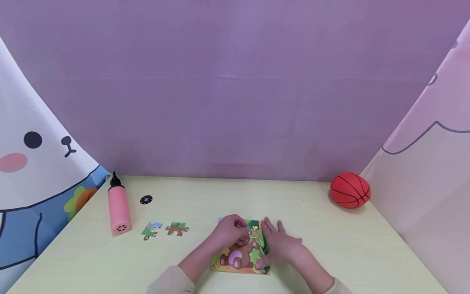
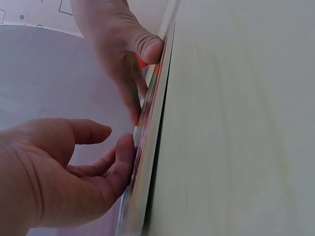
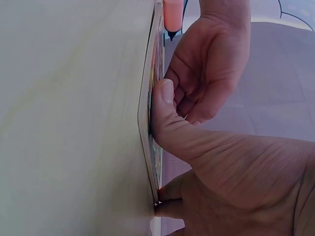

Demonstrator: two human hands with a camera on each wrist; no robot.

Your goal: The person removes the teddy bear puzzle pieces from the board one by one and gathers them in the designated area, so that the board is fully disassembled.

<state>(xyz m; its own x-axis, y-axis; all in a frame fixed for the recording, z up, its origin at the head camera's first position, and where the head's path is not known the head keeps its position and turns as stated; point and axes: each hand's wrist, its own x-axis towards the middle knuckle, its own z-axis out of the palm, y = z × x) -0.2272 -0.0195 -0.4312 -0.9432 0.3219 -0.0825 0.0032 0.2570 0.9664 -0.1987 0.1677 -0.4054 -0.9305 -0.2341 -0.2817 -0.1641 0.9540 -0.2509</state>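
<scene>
A jigsaw puzzle board [image 1: 236,260] with a picture of a brown bear lies on the table. My left hand [image 1: 231,232] is over its upper part. In the left wrist view, this hand's fingertips touch the picture while its thumb [image 2: 93,132] stands apart from them, and nothing shows between. Along the board's right side rests my right hand [image 1: 282,244], with spread fingers. The right wrist view shows its thumb [image 3: 165,105] on the face of the board [image 3: 145,115] and fingertips by the edge. Part of the picture is hidden under the left hand.
Left of the board lie two loose puzzle pieces, one green and blue [image 1: 151,229], one with brown [image 1: 178,228]. Farther left are a black round chip [image 1: 146,199] and a pink bottle-shaped pump [image 1: 119,208] with a black nozzle. A red toy basketball [image 1: 350,190] sits at the back right.
</scene>
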